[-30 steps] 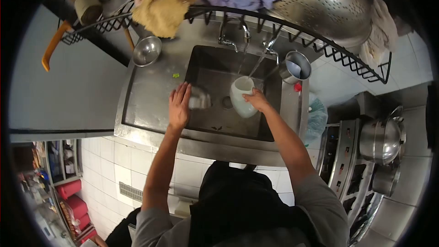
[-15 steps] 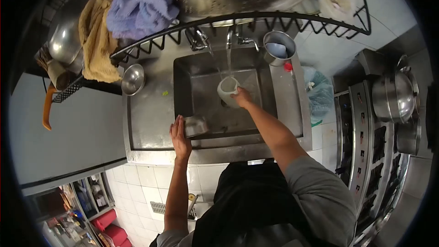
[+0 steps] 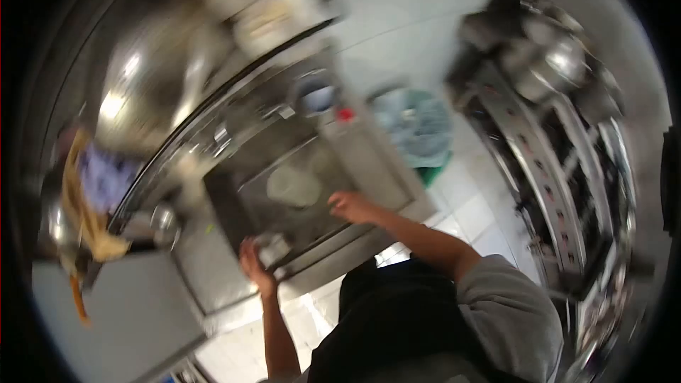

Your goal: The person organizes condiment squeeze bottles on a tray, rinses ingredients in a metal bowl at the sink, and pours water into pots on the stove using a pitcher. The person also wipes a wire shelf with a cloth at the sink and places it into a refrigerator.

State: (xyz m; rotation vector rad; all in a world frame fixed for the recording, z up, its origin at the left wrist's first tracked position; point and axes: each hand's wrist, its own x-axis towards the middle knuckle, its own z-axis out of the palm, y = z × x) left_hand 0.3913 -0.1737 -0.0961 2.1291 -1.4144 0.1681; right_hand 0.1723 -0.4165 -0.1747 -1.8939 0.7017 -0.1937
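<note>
The view is smeared by motion. My left hand (image 3: 257,267) is at the near left edge of the sink (image 3: 230,202), its fingers against the side of a small metal bowl (image 3: 274,248). A pale, whitish jug (image 3: 293,186) sits in the sink basin, apart from both hands. My right hand (image 3: 352,207) is over the near right part of the sink, close to the jug, with its fingers loosely bent and nothing visible in them.
A metal pot (image 3: 316,93) and a red cap (image 3: 345,114) stand by the sink's far right corner. A bagged bin (image 3: 415,128) is beside the counter, with a stove (image 3: 539,170) farther right. Purple cloth (image 3: 106,176) hangs on the rack at left.
My right hand has let go of the jug and drawn back toward me. The jug now rests in the sink. The whole view has turned to the right; my left hand stays at the bowl.
</note>
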